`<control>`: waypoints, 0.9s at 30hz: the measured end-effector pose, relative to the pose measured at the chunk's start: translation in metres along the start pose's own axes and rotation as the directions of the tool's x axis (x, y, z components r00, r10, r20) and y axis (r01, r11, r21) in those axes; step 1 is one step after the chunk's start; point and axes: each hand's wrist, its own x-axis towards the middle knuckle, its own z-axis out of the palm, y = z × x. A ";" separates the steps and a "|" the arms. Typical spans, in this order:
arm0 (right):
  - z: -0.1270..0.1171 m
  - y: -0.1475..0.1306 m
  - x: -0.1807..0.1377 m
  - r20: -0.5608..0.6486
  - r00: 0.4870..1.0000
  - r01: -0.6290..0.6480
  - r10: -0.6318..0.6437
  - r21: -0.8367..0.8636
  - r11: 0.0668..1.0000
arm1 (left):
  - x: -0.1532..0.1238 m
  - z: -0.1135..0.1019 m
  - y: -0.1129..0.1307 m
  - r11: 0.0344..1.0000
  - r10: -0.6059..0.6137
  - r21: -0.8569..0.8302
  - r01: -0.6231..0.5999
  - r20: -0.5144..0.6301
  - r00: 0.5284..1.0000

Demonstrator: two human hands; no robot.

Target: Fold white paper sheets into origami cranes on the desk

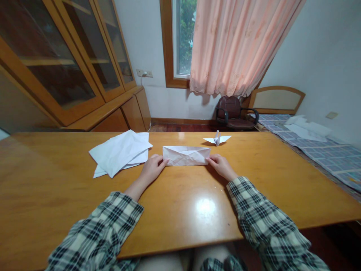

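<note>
A folded sheet of white paper (186, 156), long and narrow with creases across it, lies between my two hands on the wooden table. My left hand (153, 165) pinches its lower left corner, thumb on top. At the lower right corner, my right hand (221, 165) grips the paper between thumb and fingers. The upper edge of the strip gapes slightly, showing a folded layer inside. Just beyond my right hand stands a folded white paper crane (217, 139) with its wings spread.
A loose stack of white paper sheets (121, 152) lies to the left of my left hand. The wooden table (175, 210) has its near edge by my lap. Past it are a brown armchair (232, 113), a bed (310, 139) at right and a glass-door cabinet (84, 101) at left.
</note>
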 end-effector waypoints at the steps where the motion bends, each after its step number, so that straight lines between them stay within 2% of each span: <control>1: 0.000 0.000 0.000 0.002 1.000 -0.003 0.003 0.005 1.000 | 0.000 0.000 0.000 1.000 -0.007 0.003 0.007 -0.004 1.000; 12: 0.007 -0.005 0.001 -0.031 0.995 -0.090 0.091 0.044 0.995 | 0.001 0.007 -0.007 0.982 -0.116 -0.149 0.117 0.018 0.993; 17: 0.010 -0.003 0.001 -0.040 0.987 -0.149 0.153 0.099 0.984 | 0.001 0.005 -0.004 0.968 -0.124 -0.215 0.130 0.042 0.991; 27: 0.010 -0.006 -0.001 -0.056 0.983 -0.164 0.174 0.160 0.973 | -0.001 0.003 0.002 0.999 -0.032 0.008 0.031 0.026 0.999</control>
